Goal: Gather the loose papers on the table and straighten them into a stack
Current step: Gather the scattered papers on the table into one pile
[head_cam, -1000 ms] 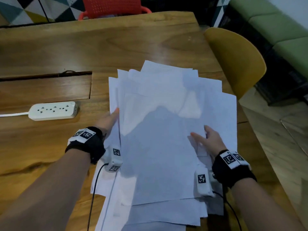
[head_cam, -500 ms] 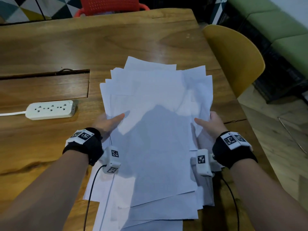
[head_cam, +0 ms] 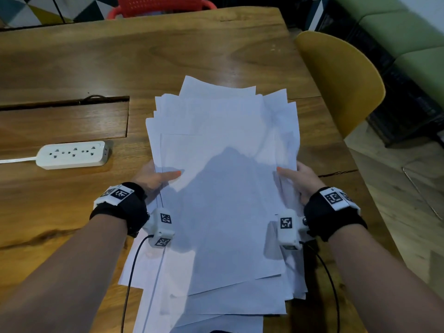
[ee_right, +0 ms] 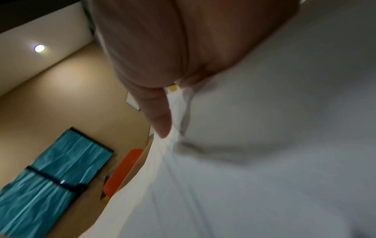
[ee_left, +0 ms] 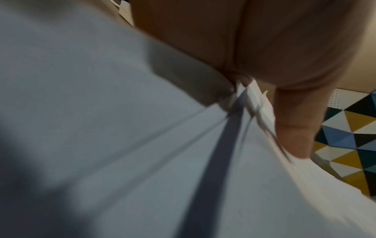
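A pile of several white papers (head_cam: 221, 188) lies fanned and uneven on the wooden table (head_cam: 144, 56), edges out of line at the far and near ends. My left hand (head_cam: 158, 176) grips the pile's left edge, thumb on top and fingers underneath. On the other edge my right hand (head_cam: 295, 175) holds the sheets the same way. In the left wrist view the papers (ee_left: 142, 161) fill the frame under the left hand (ee_left: 254, 72), blurred. The right wrist view shows the sheets (ee_right: 264, 145) beside the right hand (ee_right: 162, 80), with one finger along their edge.
A white power strip (head_cam: 72, 155) lies on the table left of the pile, beside a recessed wooden panel (head_cam: 64, 121). A yellow chair (head_cam: 336, 80) stands at the table's right edge and a red chair (head_cam: 158, 6) at the far side.
Both hands have gone from lying flat on the sheets to gripping the pile's side edges. The pile has been squeezed narrower and the sheets overlap more.
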### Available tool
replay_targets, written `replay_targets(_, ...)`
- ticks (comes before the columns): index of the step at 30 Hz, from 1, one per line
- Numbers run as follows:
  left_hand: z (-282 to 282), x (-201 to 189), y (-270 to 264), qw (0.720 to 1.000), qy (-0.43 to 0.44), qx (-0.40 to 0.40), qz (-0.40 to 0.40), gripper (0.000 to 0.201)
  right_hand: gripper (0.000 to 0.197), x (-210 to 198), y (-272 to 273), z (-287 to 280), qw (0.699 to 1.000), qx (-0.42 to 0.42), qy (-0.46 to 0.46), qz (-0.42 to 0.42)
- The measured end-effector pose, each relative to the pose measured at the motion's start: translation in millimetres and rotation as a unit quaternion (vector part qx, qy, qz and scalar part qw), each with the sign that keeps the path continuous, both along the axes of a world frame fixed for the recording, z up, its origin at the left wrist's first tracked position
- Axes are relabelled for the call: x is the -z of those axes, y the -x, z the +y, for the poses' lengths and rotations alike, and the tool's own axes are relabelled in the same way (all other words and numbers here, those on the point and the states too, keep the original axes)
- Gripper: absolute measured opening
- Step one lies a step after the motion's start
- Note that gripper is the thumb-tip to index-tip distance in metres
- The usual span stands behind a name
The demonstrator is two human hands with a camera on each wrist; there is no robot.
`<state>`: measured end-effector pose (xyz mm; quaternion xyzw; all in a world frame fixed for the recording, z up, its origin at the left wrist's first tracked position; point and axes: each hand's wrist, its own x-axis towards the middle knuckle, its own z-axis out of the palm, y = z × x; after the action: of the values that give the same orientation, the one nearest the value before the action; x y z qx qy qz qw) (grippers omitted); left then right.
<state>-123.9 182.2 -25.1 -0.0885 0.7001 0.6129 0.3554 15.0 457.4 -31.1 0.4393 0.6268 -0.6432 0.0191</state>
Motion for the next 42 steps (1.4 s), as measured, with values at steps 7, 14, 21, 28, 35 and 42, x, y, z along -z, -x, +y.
replay_targets(7,-5,7,-22,0.993,-0.005,0.055,-0.104,0.041,0.038,-1,-45,-4,0.999,-0.032,0.011,-0.033)
replay_targets(14,-8,3,-33,0.993,0.063,0.075,-0.067,0.039,0.03,-5,-46,-20,0.988,-0.081,-0.1,-0.089)
replay_targets(21,8,-9,-33,0.994,0.07,0.078,-0.033,0.043,0.039,-12,-41,-21,0.99,-0.123,-0.035,-0.057)
replay_targets(28,-5,-10,-24,0.985,0.015,0.083,-0.154,0.03,0.057,-1,-41,-8,0.998,-0.02,0.034,-0.044)
replay_targets(35,-3,-8,-21,0.985,0.012,0.108,-0.133,0.032,0.012,-22,-26,34,0.978,-0.099,-0.166,-0.078)
replay_targets(42,-7,-2,-17,0.983,-0.003,0.091,-0.16,0.067,0.025,-7,-34,8,0.996,-0.07,-0.03,-0.041)
